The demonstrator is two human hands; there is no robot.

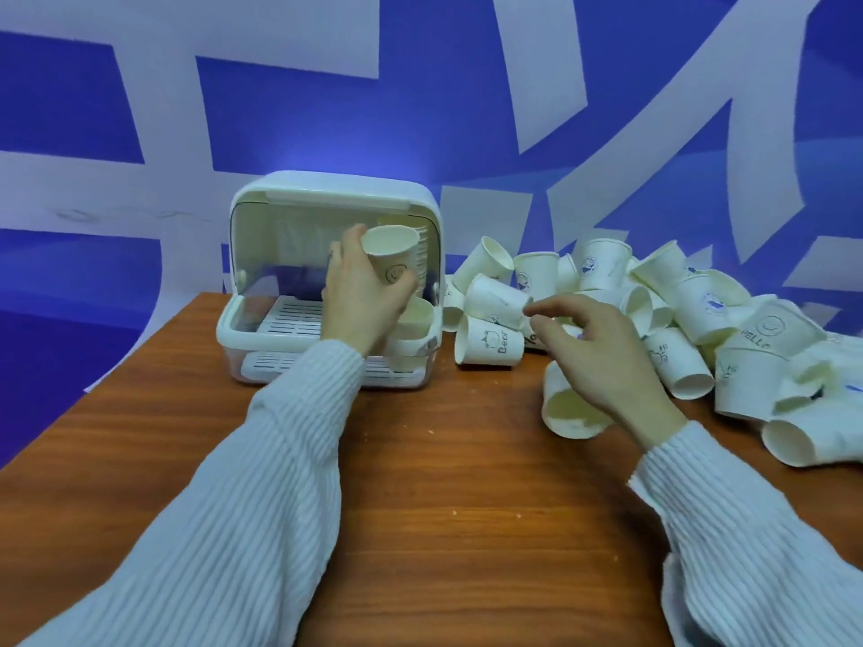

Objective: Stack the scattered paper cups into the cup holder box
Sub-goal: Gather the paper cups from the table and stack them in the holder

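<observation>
Left hand [359,291] grips a paper cup [394,259], fingers curled round its side, thumb side toward the camera. Cup is tilted, mouth facing up and toward the camera, smiley print visible on its wall. It sits in front of the open mouth of the cup holder box [327,282], above the box's right half.

Box stands near the tabletop's [420,483] back left corner, lid [336,189] flipped up and back. Slotted white tray [292,315] shows inside on the left. On the right inside, a cup stack [415,319] stands mouth up; how many cups are nested in it, cannot tell. Another ribbed pale shape behind the held cup, upper right of the box interior, too unclear to call.

Right hand [602,357] hovers over the cup pile [654,310], fingers loosely curled, thumb and forefinger close together near a lying cup [497,296]. It holds nothing; whether fingertips touch that cup, cannot tell.

Pile runs along the back right edge of the tabletop: cups lying on their sides, some upside down, overlapping. One upside-down cup marked "Bear" [488,340] sits just right of the box. One cup lying with its mouth toward the camera [567,406] is partly under the right wrist.

Both arms in white ribbed sleeves [261,483]. Blue and white wall [420,109] behind.
</observation>
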